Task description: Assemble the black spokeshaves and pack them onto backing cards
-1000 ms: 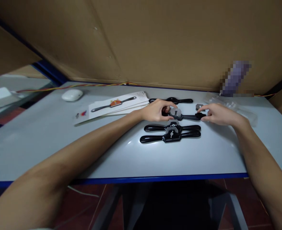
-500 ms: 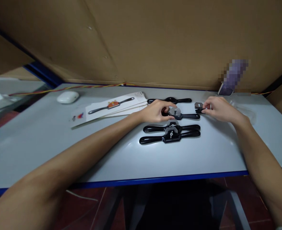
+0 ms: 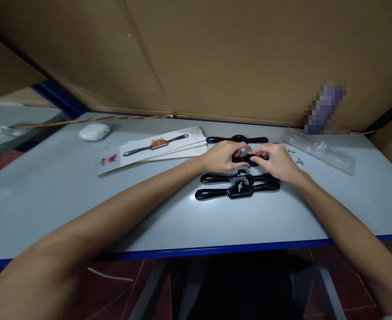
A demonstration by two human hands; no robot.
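Observation:
My left hand (image 3: 221,155) is curled around the middle of a black spokeshave (image 3: 243,161), thumb and fingers on either side of its silvery blade. My right hand (image 3: 278,162) meets it there, fingertips pinching a small black cap piece (image 3: 254,156) over the blade; the fingers partly hide it. Closer to me lie two spokeshaves with blades and caps on, one black spokeshave (image 3: 238,192) nearest and another (image 3: 216,178) just behind it. Beyond my hands is a further spokeshave (image 3: 238,139) with no blade visible.
Printed backing cards (image 3: 159,144) are stacked left of my hands. Small metal wing screws (image 3: 299,161) and a clear plastic blister shell (image 3: 326,153) lie at right. A white rounded case (image 3: 94,132) sits far left. A cardboard panel (image 3: 196,58) stands behind the table.
My right hand has moved left with the black cap piece, from beside the loose parts to the spokeshave in my left hand. The wing screws and blister shell are now uncovered.

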